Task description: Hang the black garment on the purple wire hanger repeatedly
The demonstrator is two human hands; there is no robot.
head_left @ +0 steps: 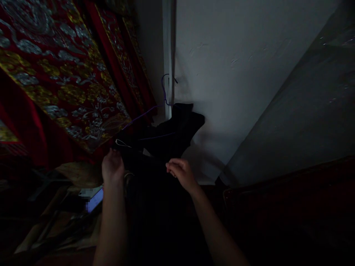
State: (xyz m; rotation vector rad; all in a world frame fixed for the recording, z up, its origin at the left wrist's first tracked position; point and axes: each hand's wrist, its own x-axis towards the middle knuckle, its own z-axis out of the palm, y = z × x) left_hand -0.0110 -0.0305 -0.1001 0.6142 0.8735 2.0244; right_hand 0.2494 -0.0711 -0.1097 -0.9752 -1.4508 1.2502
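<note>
Two hands reach a black garment (183,127) on a purple hanger (165,100). Below the hanger, the right hand (181,170) has narrowly curled fingers; the left hand (113,166) has mostly hidden ones. Whether either grips cloth cannot be told.

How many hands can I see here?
2: the left hand by the left end of the black cloth, and the right hand farther right, in front of it. Others could be hidden in the dark.
</note>
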